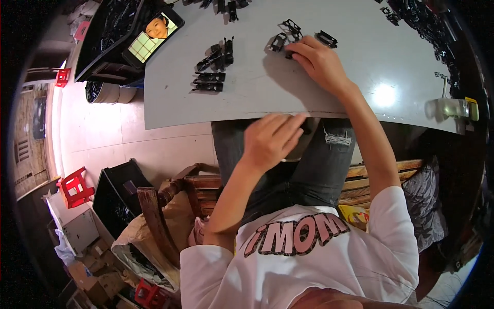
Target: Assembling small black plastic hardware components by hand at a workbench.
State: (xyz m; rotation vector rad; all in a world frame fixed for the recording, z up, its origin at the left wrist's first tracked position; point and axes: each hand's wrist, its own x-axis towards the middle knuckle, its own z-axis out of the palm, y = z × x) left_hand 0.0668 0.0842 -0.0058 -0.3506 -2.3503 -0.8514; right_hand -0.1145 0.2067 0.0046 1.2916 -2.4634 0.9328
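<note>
Black, small and shiny, a part sits on the table by the fingertips of the right hand. The thumb and first finger bend in close around it and cover most of it, so I cannot tell if they pinch it or only touch it. The left hand is over the lap, just off the table's near edge. Its fingers are loose and a bit apart, but they are blurry, so I cannot tell if anything is in them. Something tan shows between the knees; the hand hides much of it.

Near the right hand lie more black pieces: a frame and an oval one past the fingertips, and a long one partly behind the knuckles. To the left on the grey table, a little pile lies above two flat pieces. More pieces are cut off at the top. A dark heap fades into the right rim. A phone leans by a black box, whose inside is hard to see.
</note>
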